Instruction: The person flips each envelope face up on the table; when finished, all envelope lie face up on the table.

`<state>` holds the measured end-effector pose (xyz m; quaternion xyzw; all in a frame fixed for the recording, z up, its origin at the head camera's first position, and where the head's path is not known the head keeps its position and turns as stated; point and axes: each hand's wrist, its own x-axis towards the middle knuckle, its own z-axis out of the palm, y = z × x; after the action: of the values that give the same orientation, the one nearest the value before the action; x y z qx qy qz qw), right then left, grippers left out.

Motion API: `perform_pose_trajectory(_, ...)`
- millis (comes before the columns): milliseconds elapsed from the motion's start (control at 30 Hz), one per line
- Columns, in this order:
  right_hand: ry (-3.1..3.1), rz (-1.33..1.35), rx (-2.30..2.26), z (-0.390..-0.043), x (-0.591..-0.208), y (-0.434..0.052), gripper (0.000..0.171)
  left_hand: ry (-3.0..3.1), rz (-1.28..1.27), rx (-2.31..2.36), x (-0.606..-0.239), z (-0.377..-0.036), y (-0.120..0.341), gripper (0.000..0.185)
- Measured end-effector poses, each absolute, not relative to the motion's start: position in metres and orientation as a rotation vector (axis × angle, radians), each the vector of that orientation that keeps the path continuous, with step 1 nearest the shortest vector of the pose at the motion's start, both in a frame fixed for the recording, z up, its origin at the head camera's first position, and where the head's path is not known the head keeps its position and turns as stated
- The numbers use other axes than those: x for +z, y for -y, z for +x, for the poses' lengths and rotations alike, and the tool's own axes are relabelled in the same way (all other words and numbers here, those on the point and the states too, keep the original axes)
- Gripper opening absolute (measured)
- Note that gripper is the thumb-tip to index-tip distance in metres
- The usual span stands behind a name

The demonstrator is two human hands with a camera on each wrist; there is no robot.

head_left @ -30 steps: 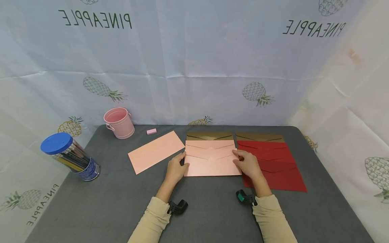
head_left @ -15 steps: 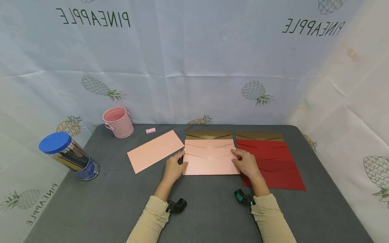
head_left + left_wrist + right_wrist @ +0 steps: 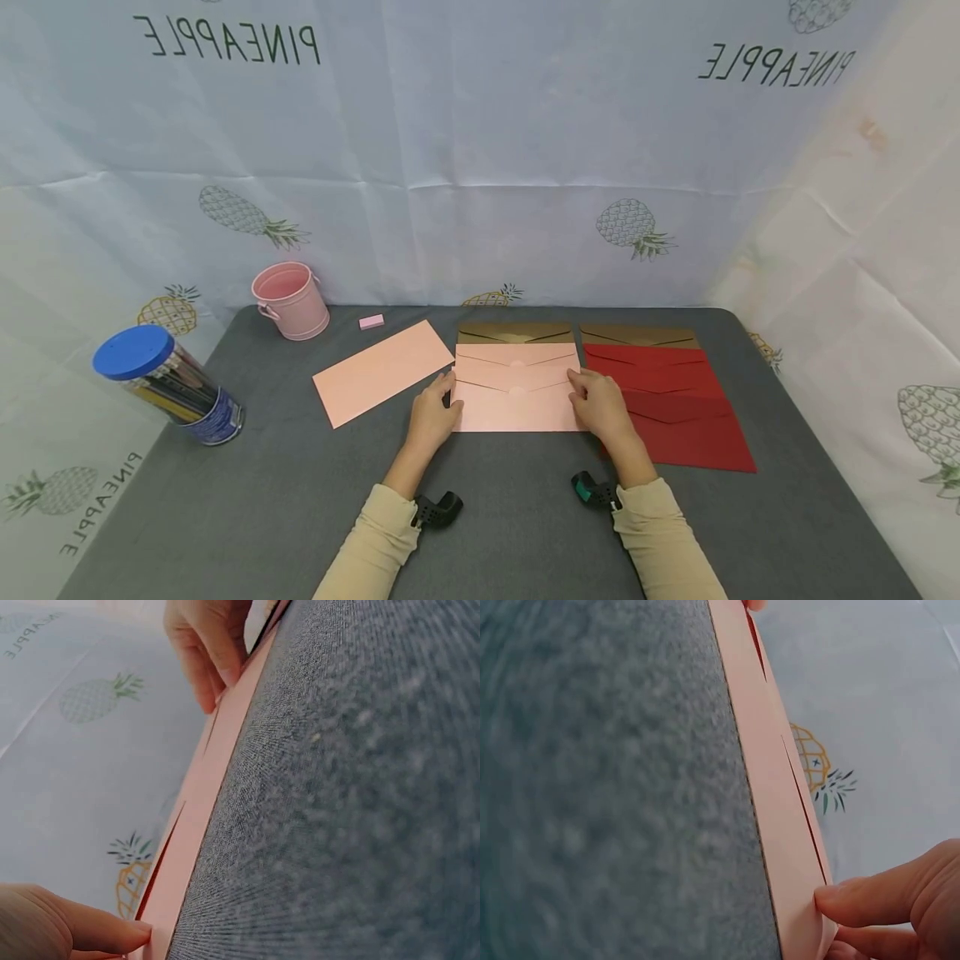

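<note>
Two overlapping pink envelopes [image 3: 517, 408] lie flat in the middle of the dark grey table, their V-shaped flaps showing one above the other. At the left edge of the front pink envelope, my left hand [image 3: 432, 412] holds it, thumb on top. My right hand [image 3: 602, 408] pinches its right edge between thumb and fingers; in the right wrist view the thumb [image 3: 855, 900] presses on the paper and that corner bends slightly. Behind the pink ones a gold envelope [image 3: 517, 332] peeks out. A separate pink envelope [image 3: 382, 375] lies tilted, flap hidden, beside my left hand.
Red envelopes [image 3: 697, 433] overlap in a column at the right, with another gold envelope [image 3: 637, 336] behind them. At the back left stand a pink bucket [image 3: 296, 312] and a pink eraser-like block [image 3: 371, 322]. A blue-lidded jar of pencils [image 3: 183, 392] is at the left edge.
My right hand has shifted slightly left along with its wrist camera, further over the front pink envelope's right edge. My left hand stays nearly still at the left edge.
</note>
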<state>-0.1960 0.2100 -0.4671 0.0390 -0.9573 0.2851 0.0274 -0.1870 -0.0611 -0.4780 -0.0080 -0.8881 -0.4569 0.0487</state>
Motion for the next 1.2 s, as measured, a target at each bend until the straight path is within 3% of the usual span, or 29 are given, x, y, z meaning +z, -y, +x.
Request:
perform_pose_trajectory(700, 2.979, 0.071, 0.802, -0.195, -0.465, -0.202, 0.040, 2.719, -0.087, -1.361, -0.479, -0.184, 0.060, 0.045)
perform_pose_trajectory(1000, 2.852, 0.085, 1.024, -0.194, -0.463, -0.210, 0.046, 2.658, -0.046, -1.432, -0.477, -0.189, 0.066, 0.046)
perform_pose_trajectory(1200, 2.748, 0.102, 1.203, -0.195, -0.462, -0.215, 0.049, 2.459, -0.006, -1.571, -0.473, -0.197, 0.094, 0.041)
